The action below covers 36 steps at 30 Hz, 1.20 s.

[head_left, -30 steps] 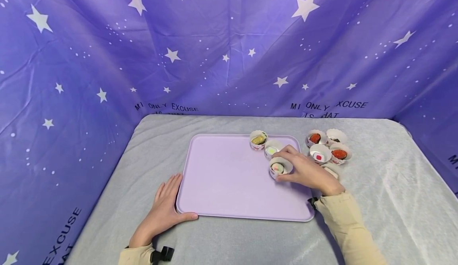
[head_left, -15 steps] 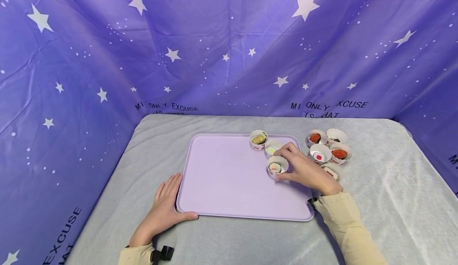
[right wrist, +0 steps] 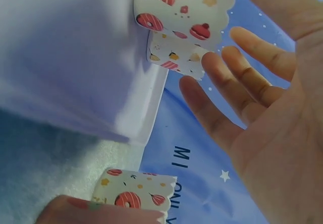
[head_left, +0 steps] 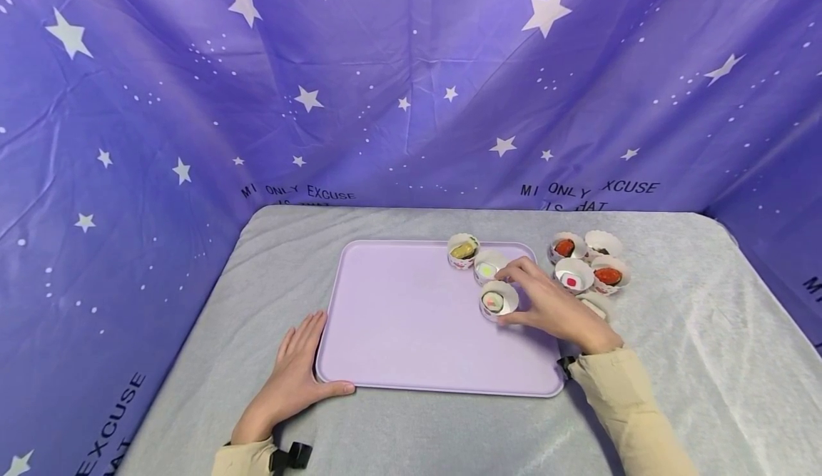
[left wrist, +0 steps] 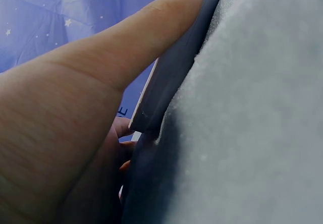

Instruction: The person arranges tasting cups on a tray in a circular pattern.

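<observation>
My right hand [head_left: 546, 305] is around the right side of a white paper baking cup [head_left: 489, 313], thumb by its near side and fingers beyond it. Inside the cup sits a toy sushi roll [head_left: 492, 302]. Seen from the right wrist, the fingers [right wrist: 214, 110] are spread and slightly bent, apart from the patterned cup wall [right wrist: 184, 7]. The cup stands on a lilac tray [head_left: 411, 319]. My left hand [head_left: 295, 372] rests at the tray's near left corner, fingers along its left side and thumb at the front edge.
Two more cups, one with a yellow-topped piece [head_left: 464, 250] and one with a white-and-yellow piece [head_left: 486, 270], stand at the tray's back right. Right of the tray, several filled cups [head_left: 574, 276] cluster on the grey cloth [head_left: 693, 333]. A starry purple curtain [head_left: 411, 105] hangs behind.
The sushi roll cup has moved left and then stands nearly still, settled before the other two cups. My right hand has drawn slightly right. The left hand stays put.
</observation>
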### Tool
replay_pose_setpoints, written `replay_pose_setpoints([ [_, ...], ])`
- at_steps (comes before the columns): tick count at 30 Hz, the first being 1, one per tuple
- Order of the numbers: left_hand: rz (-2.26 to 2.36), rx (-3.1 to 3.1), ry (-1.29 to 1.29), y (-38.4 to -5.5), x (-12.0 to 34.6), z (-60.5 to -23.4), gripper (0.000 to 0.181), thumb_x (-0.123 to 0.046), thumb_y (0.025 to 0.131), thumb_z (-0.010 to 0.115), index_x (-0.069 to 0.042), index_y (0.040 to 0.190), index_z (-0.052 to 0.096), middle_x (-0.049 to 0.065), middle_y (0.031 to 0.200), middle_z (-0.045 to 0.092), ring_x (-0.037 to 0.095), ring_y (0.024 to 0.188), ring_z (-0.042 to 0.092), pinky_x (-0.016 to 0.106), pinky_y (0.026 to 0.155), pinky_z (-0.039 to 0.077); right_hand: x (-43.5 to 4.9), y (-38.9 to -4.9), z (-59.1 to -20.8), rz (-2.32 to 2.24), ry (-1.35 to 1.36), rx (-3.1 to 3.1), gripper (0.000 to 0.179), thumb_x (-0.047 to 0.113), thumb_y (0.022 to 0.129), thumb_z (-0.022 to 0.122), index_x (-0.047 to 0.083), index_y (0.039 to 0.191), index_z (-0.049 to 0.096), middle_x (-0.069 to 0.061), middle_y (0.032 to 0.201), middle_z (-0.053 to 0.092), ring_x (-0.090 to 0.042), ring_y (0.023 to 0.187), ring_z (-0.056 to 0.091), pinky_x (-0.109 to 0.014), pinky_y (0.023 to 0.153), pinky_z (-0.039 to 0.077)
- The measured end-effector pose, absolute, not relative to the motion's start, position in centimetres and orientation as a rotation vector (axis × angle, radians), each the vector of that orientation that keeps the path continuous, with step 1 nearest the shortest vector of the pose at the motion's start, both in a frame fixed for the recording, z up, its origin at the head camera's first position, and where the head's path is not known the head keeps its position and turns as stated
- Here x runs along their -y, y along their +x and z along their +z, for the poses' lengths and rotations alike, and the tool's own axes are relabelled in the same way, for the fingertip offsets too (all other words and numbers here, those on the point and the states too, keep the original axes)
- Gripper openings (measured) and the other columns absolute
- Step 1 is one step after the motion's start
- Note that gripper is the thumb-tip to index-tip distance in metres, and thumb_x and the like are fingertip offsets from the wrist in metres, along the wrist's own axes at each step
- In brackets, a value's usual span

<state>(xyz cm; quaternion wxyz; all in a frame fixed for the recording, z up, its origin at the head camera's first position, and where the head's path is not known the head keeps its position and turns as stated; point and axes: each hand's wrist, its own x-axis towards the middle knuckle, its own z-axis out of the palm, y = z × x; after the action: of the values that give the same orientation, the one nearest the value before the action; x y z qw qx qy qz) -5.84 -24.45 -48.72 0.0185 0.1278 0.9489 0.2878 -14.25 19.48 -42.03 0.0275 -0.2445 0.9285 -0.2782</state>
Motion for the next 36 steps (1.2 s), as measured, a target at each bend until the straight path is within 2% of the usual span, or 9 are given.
replay_pose_setpoints([
  [10, 0.892, -2.948, 0.396, -5.8, 24.4, -48.7, 0.127, -0.069, 0.066, 0.079, -0.003, 0.157, 0.021, 0.019, 0.162, 0.025, 0.038, 0.150, 0.017, 0.062, 0.118, 0.007, -20.1, -14.0, -41.7, -0.862, -0.795, -2.872, 0.056, 0.025, 0.078, 0.085, 0.009, 0.124, 0.058, -0.008, 0.119, 0.054, -0.027, 0.108, 0.059, -0.047, 0.092, 0.054],
  [20, 0.894, -2.952, 0.399, -5.8, 24.3, -48.6, 0.127, -0.068, 0.066, 0.080, -0.003, 0.158, 0.020, 0.019, 0.162, 0.025, 0.038, 0.150, 0.017, 0.062, 0.118, 0.007, -22.3, -13.0, -40.2, -0.835, -0.766, -2.931, 0.063, 0.027, 0.078, 0.085, 0.005, 0.130, 0.056, -0.009, 0.131, 0.050, -0.033, 0.112, 0.058, -0.051, 0.093, 0.053],
  [28, 0.906, -2.943, 0.392, -5.8, 24.4, -48.6, 0.128, -0.067, 0.066, 0.081, -0.003, 0.158, 0.020, 0.019, 0.162, 0.025, 0.039, 0.150, 0.017, 0.062, 0.118, 0.007, -25.0, -11.8, -39.3, -0.872, -0.740, -2.965, 0.060, 0.032, 0.082, 0.082, 0.008, 0.130, 0.056, -0.009, 0.131, 0.052, -0.029, 0.116, 0.056, -0.051, 0.093, 0.050],
  [32, 0.908, -2.941, 0.391, -5.8, 24.4, -48.6, 0.128, -0.067, 0.066, 0.081, -0.003, 0.158, 0.019, 0.019, 0.162, 0.025, 0.038, 0.150, 0.017, 0.062, 0.118, 0.007, -26.3, -11.3, -38.9, -0.910, -0.692, -2.965, 0.060, 0.035, 0.081, 0.082, 0.011, 0.129, 0.055, -0.006, 0.132, 0.052, -0.030, 0.123, 0.049, -0.050, 0.094, 0.045],
  [33, 0.907, -2.943, 0.392, -5.8, 24.3, -48.6, 0.128, -0.067, 0.066, 0.081, -0.003, 0.158, 0.019, 0.019, 0.162, 0.025, 0.038, 0.150, 0.017, 0.062, 0.118, 0.007, -26.5, -11.3, -38.8, -0.920, -0.689, -2.965, 0.060, 0.035, 0.081, 0.083, 0.012, 0.129, 0.055, -0.007, 0.132, 0.052, -0.031, 0.123, 0.048, -0.051, 0.095, 0.043],
  [35, 0.906, -2.945, 0.394, -5.8, 24.3, -48.6, 0.128, -0.067, 0.066, 0.081, -0.003, 0.158, 0.020, 0.019, 0.162, 0.025, 0.038, 0.150, 0.017, 0.062, 0.118, 0.007, -27.1, -11.1, -38.9, -0.943, -0.662, -2.957, 0.060, 0.035, 0.080, 0.083, 0.012, 0.128, 0.055, -0.008, 0.135, 0.050, -0.032, 0.127, 0.043, -0.042, 0.100, 0.040],
  [36, 0.903, -2.946, 0.396, -5.8, 24.3, -48.6, 0.128, -0.067, 0.066, 0.081, -0.003, 0.158, 0.019, 0.019, 0.162, 0.025, 0.038, 0.150, 0.017, 0.062, 0.118, 0.007, -27.4, -11.0, -38.9, -0.968, -0.651, -2.942, 0.060, 0.034, 0.080, 0.083, 0.012, 0.128, 0.055, -0.010, 0.137, 0.049, -0.035, 0.131, 0.040, -0.044, 0.104, 0.038],
])
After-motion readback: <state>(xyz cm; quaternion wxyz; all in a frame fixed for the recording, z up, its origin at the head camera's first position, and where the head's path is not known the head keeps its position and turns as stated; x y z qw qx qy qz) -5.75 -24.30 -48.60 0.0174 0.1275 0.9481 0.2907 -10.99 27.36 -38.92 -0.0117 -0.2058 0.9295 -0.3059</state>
